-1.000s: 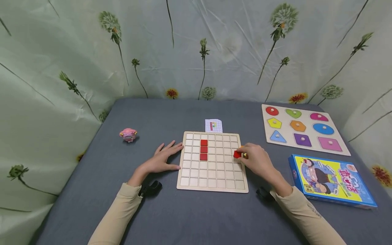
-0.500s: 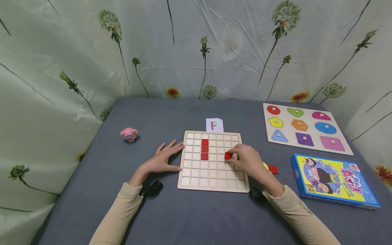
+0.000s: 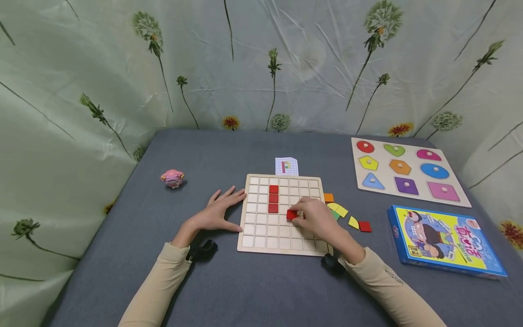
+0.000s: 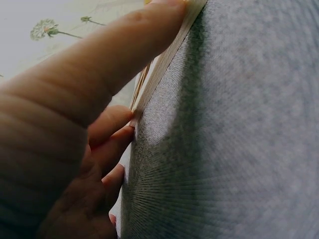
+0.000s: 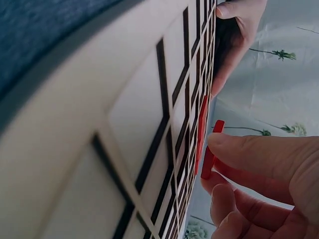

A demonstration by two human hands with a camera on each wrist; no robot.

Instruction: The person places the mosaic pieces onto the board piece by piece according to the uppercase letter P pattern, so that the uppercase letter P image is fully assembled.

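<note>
My right hand (image 3: pixel 316 220) pinches a red square tile (image 3: pixel 291 215) between thumb and fingers, over the middle of the wooden grid board (image 3: pixel 259 230). The right wrist view shows the tile (image 5: pixel 212 152) edge-on, tilted and close above the grid. Three red tiles (image 3: pixel 273 198) form a vertical column in the upper part of the board. My left hand (image 3: pixel 214 213) lies spread at the board's left side, thumb and fingertips against its edge, as the left wrist view also shows. A small printed pattern card (image 3: pixel 286 166) lies just behind the board.
Right of the board lie loose pieces: an orange tile (image 3: pixel 328 197), yellow pieces (image 3: pixel 342 210), a green piece (image 3: pixel 335 215) and a red square (image 3: pixel 365 226). Beyond them are a shape-peg board (image 3: pixel 388 181) and a blue-yellow box (image 3: pixel 445 240). A pink toy figure (image 3: pixel 172 178) stands at left.
My right hand has carried the red tile leftward from the board's right edge to over its middle, uncovering the loose pieces at right. The left hand has stayed in place.
</note>
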